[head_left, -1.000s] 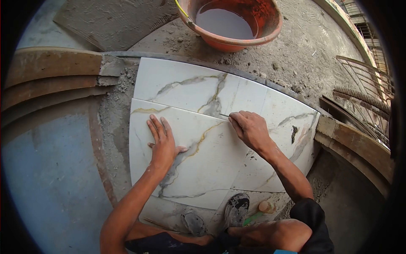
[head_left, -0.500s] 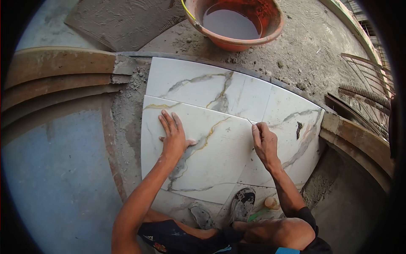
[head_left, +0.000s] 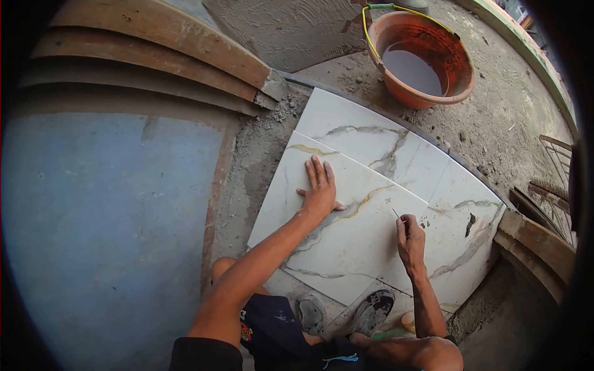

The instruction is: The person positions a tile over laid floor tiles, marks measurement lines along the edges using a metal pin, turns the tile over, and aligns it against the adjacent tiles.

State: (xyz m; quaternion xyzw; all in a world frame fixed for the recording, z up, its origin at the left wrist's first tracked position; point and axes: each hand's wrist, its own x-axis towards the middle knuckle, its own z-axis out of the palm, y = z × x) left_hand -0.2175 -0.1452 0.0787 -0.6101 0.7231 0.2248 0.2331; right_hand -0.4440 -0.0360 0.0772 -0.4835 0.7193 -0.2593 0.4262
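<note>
My left hand (head_left: 320, 190) lies flat with spread fingers on a white marble-patterned tile (head_left: 365, 247) with grey and gold veins. My right hand (head_left: 411, 244) is over the right part of this tile, thumb and finger pinching a thin, nail-like piece (head_left: 396, 214) that points up and left. Whether the piece touches the tile I cannot tell. Behind, a second veined tile (head_left: 352, 127) runs along the curved edge. A third tile (head_left: 461, 241) lies to the right, with a dark smear of mortar (head_left: 471, 225) on it.
An orange bucket (head_left: 461, 96) of cloudy water stands on rough, crumbly concrete beyond the tiles. Curved wooden boards (head_left: 154, 37) rise at the upper left, with more boards (head_left: 538, 250) at the right. Rusty bars (head_left: 547, 191) lie farther right. My shoes (head_left: 373, 311) are near the front edge.
The view has turned, so everything sits farther right in the picture. My right hand has drawn back from the tile seam towards me with the thin piece. My left hand stays on the tile.
</note>
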